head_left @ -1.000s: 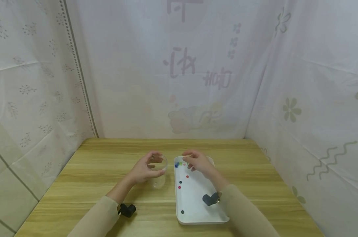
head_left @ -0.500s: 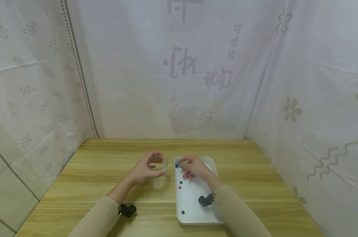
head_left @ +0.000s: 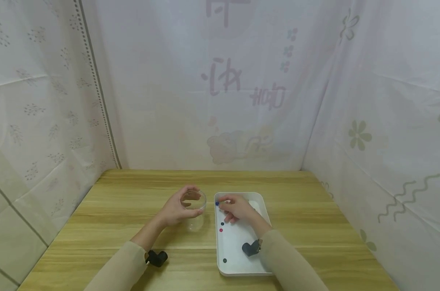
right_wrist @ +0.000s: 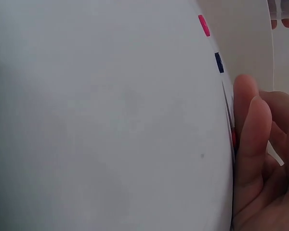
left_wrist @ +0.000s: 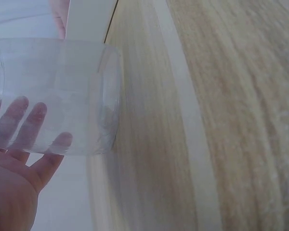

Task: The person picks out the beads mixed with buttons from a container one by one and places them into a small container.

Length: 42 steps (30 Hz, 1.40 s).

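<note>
My left hand point(head_left: 179, 208) grips a clear plastic jar point(head_left: 193, 214) from its left side near the rim; in the left wrist view the jar point(left_wrist: 82, 96) looks empty, its base close over the table. My right hand point(head_left: 238, 208) reaches down at the far left of a shallow white tray point(head_left: 241, 250), index finger and thumb right at a small blue disc point(head_left: 217, 203). I cannot tell whether they pinch it. Lower fingers hang near the tray floor, beside a red disc point(right_wrist: 233, 138) in the right wrist view.
More small flat discs lie along the tray's left side: a dark disc point(head_left: 222, 224), a pink disc point(head_left: 221, 230) and another dark disc point(head_left: 225, 260) near the front. The wooden table point(head_left: 140, 194) is enclosed by patterned cloth point(head_left: 161, 101) at the back and sides.
My right hand has moved left and slightly toward me, to the blue disc, covering the green, pink and red discs seen earlier. My left hand and the jar have stayed put.
</note>
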Each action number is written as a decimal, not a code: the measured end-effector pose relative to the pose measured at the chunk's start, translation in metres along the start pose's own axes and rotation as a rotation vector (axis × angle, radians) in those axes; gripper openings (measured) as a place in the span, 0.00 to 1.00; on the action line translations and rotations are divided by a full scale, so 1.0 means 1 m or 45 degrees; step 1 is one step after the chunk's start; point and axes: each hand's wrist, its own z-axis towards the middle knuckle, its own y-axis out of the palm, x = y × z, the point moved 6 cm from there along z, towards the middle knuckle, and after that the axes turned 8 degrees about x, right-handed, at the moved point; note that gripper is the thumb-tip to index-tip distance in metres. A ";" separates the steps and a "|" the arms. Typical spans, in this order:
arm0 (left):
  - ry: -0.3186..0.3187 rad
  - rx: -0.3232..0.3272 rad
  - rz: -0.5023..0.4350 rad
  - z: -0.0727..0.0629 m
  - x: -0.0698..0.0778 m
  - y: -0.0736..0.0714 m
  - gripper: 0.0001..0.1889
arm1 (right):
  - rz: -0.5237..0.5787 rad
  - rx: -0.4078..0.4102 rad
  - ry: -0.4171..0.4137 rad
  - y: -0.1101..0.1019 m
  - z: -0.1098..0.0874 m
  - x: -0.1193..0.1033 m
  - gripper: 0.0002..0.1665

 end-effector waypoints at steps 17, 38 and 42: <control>-0.014 0.003 0.001 0.001 -0.004 0.000 0.37 | -0.040 -0.010 -0.014 0.002 0.002 0.005 0.16; -0.009 0.009 0.023 0.000 -0.002 0.001 0.38 | -0.117 0.017 -0.002 0.006 0.001 0.003 0.15; -0.006 0.009 0.034 0.000 -0.003 0.001 0.38 | -0.102 0.017 -0.011 0.006 0.000 0.003 0.15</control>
